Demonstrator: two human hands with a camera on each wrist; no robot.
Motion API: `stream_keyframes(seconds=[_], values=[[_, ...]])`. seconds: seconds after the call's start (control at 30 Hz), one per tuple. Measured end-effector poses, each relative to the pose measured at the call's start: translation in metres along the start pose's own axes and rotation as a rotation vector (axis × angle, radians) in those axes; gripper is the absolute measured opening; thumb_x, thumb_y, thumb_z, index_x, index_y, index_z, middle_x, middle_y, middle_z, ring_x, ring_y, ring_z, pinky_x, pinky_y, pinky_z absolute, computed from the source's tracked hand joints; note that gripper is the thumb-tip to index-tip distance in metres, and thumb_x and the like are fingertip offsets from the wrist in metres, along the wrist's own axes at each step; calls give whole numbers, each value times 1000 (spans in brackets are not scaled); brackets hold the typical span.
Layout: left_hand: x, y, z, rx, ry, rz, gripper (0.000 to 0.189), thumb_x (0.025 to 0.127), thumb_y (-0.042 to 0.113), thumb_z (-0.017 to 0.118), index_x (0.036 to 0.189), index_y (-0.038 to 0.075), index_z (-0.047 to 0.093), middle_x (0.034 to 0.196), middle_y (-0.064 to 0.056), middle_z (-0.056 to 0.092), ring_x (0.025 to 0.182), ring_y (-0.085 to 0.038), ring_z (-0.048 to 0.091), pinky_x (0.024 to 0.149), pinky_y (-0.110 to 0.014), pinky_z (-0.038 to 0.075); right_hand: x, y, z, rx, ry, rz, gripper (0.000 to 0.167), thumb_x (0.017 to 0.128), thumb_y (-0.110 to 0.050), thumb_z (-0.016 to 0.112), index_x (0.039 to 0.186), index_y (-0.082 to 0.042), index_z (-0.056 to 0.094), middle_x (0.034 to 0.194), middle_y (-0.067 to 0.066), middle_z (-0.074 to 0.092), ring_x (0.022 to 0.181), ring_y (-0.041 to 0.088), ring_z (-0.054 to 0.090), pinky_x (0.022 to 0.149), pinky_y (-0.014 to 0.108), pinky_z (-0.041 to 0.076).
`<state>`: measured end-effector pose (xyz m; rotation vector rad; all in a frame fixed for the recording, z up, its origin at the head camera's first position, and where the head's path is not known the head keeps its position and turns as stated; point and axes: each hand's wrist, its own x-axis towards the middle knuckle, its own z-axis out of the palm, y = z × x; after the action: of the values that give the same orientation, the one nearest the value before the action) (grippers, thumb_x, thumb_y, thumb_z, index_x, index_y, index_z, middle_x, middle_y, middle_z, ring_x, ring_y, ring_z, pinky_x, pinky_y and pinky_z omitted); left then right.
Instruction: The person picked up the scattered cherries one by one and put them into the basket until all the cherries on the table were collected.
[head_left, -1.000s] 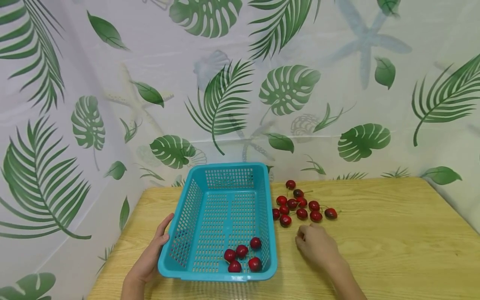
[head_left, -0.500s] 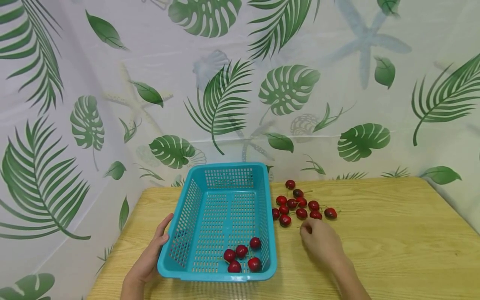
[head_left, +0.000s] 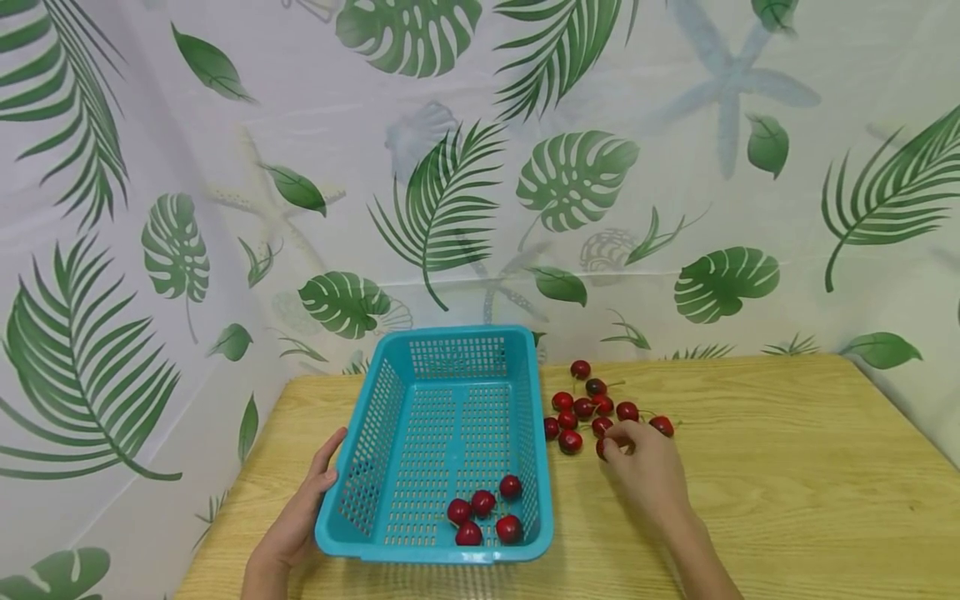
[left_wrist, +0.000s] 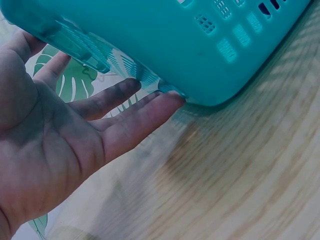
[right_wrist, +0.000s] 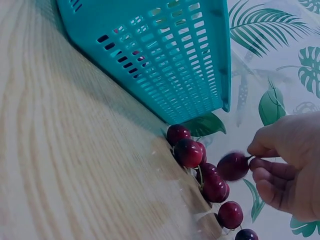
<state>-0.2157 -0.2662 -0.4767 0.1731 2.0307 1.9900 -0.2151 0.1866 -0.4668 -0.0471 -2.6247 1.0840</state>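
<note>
A turquoise perforated plastic basket (head_left: 546,467) stands on the table, with several red cherries (head_left: 483,502) at its near right end. My left hand (head_left: 296,508) is at the basket's left side. In the left wrist view its fingers (left_wrist: 145,122) are extended, fingertips against the basket's outer wall. My right hand (head_left: 651,471) is right of the basket, over the near edge of a group of loose cherries (head_left: 570,442). Seen from the right wrist, thumb and forefinger pinch the stem of one dark red cherry (right_wrist: 233,166), which hangs beside the others.
The wooden table (head_left: 795,475) reaches to a wall covering (head_left: 465,167) printed with leaves and starfish. Loose cherries lie close along the basket's right side, some with stems sticking out.
My right hand has moved slightly forward to the cherry group and now holds a cherry by its stem, shifted a little toward the basket. My left hand and the basket have stayed in place.
</note>
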Motion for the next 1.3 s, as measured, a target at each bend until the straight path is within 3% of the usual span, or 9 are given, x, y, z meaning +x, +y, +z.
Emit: stream_keyframes(seconds=[0.27,0.53,0.73,0.93,1.3], values=[[0,-1,0,-12,1,7,57,107,33,28,159,28,5,162,-18,3,131,-47,31,93,-45,44,-1,-5,-1,70,90,0,12,88,-5,66,99,0,72,84,10,70,74,20,62,61,25,47],[1,-1,2,-17,25,-3,59,104,37,30,159,24,11,162,-22,11,139,-51,23,96,-50,42,-1,-10,-1,123,110,-31,40,87,1,64,127,-6,63,78,8,66,60,12,58,50,23,44],[2,-1,2,-21,5,-18,60,105,37,29,160,26,7,162,-22,6,138,-53,24,95,-50,43,-4,-15,0,145,172,-141,27,87,4,65,111,-6,73,75,5,69,57,8,50,48,23,41],[-1,1,2,-43,-18,-10,59,107,32,28,160,29,1,163,-20,1,135,-50,27,94,-47,44,-10,-28,5,178,226,-255,19,85,7,67,99,-4,72,72,3,68,55,3,47,48,22,42],[1,0,3,-62,-3,1,58,107,30,29,160,29,7,165,-16,3,136,-46,29,93,-45,46,-27,-64,20,264,222,-483,19,81,11,71,93,-3,68,75,2,70,52,-4,44,46,13,37]])
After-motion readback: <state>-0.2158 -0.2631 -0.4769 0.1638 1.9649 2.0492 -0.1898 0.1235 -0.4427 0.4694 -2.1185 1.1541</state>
